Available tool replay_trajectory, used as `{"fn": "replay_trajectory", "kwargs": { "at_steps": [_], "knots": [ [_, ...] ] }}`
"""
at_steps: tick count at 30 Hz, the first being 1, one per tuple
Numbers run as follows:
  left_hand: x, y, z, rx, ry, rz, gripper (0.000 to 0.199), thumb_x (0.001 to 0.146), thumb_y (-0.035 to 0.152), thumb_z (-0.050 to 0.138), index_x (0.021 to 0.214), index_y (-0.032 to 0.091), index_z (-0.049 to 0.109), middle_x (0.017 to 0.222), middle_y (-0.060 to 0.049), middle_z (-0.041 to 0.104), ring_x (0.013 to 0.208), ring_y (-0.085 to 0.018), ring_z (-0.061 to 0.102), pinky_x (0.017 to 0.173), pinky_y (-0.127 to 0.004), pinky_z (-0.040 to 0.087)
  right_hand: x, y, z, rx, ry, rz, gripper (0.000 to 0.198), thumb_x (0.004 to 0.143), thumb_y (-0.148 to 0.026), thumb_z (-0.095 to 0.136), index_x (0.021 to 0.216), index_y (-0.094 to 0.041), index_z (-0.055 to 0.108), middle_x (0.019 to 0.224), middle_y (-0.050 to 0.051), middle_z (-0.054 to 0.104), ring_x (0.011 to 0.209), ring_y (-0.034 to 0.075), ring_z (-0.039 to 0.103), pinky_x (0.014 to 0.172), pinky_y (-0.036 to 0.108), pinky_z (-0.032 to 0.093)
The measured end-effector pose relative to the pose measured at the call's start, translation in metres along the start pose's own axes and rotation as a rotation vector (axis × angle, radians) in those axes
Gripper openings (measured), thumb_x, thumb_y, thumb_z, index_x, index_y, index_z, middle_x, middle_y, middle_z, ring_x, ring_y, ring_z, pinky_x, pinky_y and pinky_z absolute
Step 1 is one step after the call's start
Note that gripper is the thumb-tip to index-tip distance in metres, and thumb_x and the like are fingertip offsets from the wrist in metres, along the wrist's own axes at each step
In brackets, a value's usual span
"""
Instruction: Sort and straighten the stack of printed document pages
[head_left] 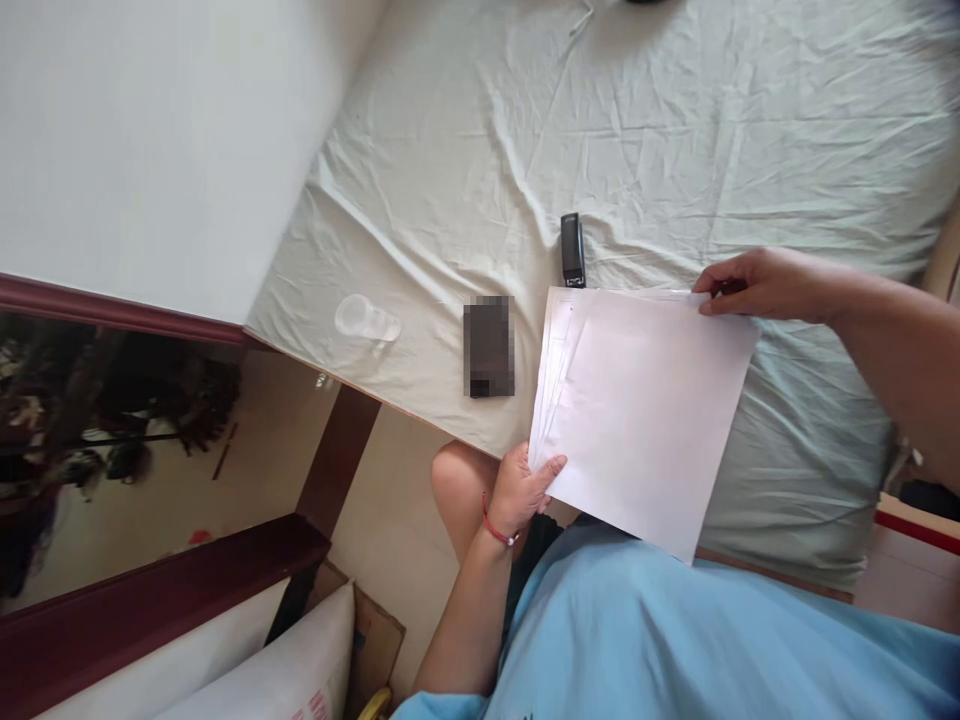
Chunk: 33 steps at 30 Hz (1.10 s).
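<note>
A stack of white paper sheets (645,410) lies partly over the cloth's near edge, close to my body. Its top sheet sits slightly askew, so the edges of other sheets show at the left. My left hand (523,488) grips the stack's lower left corner, thumb on top and the other fingers underneath. At the upper right corner, my right hand (739,285) pinches the paper between thumb and fingers. Just beyond the stack's top left corner is a black stapler (572,250), its near end at the paper's edge.
A pixelated dark rectangular object (489,346) lies left of the papers. Farther left, a clear plastic cup (367,318) rests on its side. The wrinkled pale cloth (645,150) covers the surface, meeting a white wall (150,130). A white sack (292,660) stands below at the left.
</note>
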<state>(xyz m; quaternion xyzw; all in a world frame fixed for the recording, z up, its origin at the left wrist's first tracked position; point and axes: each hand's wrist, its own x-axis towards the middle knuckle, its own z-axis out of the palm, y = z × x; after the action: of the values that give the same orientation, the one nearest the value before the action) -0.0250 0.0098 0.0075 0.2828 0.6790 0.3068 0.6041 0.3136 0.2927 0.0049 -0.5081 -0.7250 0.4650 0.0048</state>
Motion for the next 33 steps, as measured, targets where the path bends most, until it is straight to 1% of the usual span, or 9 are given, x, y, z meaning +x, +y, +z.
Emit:
{"fn": "replay_trajectory", "kwargs": {
  "at_steps": [3,6,9,14,18,21,24,26,33],
  "knots": [
    [0.0,0.0,-0.001,-0.043,-0.02,0.051,0.057,0.078,0.061,0.085,0.098,0.014,0.058,0.063,0.006,0.055,0.036,-0.004,0.039,0.031,-0.019,0.03,-0.001,-0.003,0.0,0.013,0.007,0.018,0.06,0.075,-0.077,0.071,0.102,-0.023,0.074,0.086,0.002,0.067,0.078,0.017,0.055,0.071,0.032,0.041],
    [0.001,-0.001,-0.003,-0.059,-0.045,0.066,0.059,0.08,0.057,0.086,0.108,0.013,0.059,0.069,0.005,0.059,0.037,-0.004,0.039,0.031,-0.019,0.032,-0.002,-0.007,0.0,-0.114,-0.001,0.107,0.062,0.074,-0.083,0.07,0.085,-0.022,0.066,0.074,0.0,0.059,0.07,0.014,0.047,0.064,0.032,0.034],
    [0.002,-0.003,-0.004,-0.073,-0.065,0.069,0.057,0.082,0.055,0.084,0.112,0.013,0.058,0.07,0.006,0.058,0.038,-0.004,0.039,0.031,-0.018,0.032,-0.003,-0.008,-0.001,-0.233,-0.033,0.146,0.06,0.073,-0.08,0.073,0.078,-0.021,0.059,0.07,-0.001,0.055,0.067,0.014,0.043,0.064,0.032,0.031],
    [0.003,-0.005,-0.004,-0.08,-0.07,0.073,0.057,0.084,0.054,0.084,0.114,0.013,0.058,0.072,0.005,0.059,0.038,-0.003,0.039,0.031,-0.018,0.032,-0.007,-0.006,-0.009,-0.299,-0.098,0.168,0.057,0.069,-0.073,0.077,0.094,-0.023,0.066,0.088,0.003,0.069,0.077,0.019,0.056,0.071,0.034,0.038],
    [0.003,-0.004,-0.003,-0.084,-0.035,0.07,0.064,0.079,0.057,0.087,0.115,0.014,0.057,0.075,0.005,0.061,0.037,-0.003,0.039,0.03,-0.019,0.031,-0.011,-0.005,-0.013,-0.355,-0.158,0.104,0.052,0.072,-0.072,0.072,0.081,-0.022,0.061,0.075,0.002,0.063,0.071,0.018,0.05,0.069,0.033,0.036],
    [0.004,-0.005,-0.002,-0.085,-0.04,0.085,0.06,0.083,0.063,0.082,0.109,0.015,0.057,0.069,0.006,0.059,0.035,-0.004,0.04,0.03,-0.019,0.03,-0.013,-0.005,-0.011,-0.267,-0.153,0.065,0.05,0.072,-0.07,0.07,0.078,-0.022,0.059,0.072,0.001,0.058,0.07,0.016,0.046,0.068,0.032,0.036],
    [0.005,-0.005,-0.001,-0.083,-0.047,0.088,0.059,0.09,0.076,0.065,0.09,0.018,0.055,0.052,0.007,0.05,0.033,-0.008,0.042,0.031,-0.019,0.028,-0.012,-0.004,-0.01,-0.214,-0.096,0.079,0.045,0.069,-0.065,0.07,0.088,-0.023,0.067,0.08,0.002,0.065,0.076,0.018,0.053,0.072,0.033,0.04],
    [0.006,-0.006,-0.001,-0.076,-0.036,0.073,0.063,0.091,0.081,0.058,0.081,0.02,0.052,0.046,0.007,0.045,0.032,-0.009,0.041,0.03,-0.02,0.026,-0.01,-0.002,-0.011,-0.197,-0.063,0.115,0.046,0.069,-0.062,0.07,0.096,-0.025,0.071,0.086,0.002,0.069,0.079,0.02,0.057,0.074,0.034,0.043],
    [0.007,-0.012,-0.001,-0.034,-0.02,0.087,0.06,0.092,0.08,0.057,0.084,0.02,0.054,0.048,0.008,0.047,0.032,-0.009,0.041,0.031,-0.019,0.033,-0.012,0.013,-0.026,-0.266,0.005,0.163,0.044,0.072,-0.058,0.068,0.104,-0.027,0.073,0.093,0.003,0.074,0.084,0.024,0.064,0.076,0.036,0.047]
  ]
}}
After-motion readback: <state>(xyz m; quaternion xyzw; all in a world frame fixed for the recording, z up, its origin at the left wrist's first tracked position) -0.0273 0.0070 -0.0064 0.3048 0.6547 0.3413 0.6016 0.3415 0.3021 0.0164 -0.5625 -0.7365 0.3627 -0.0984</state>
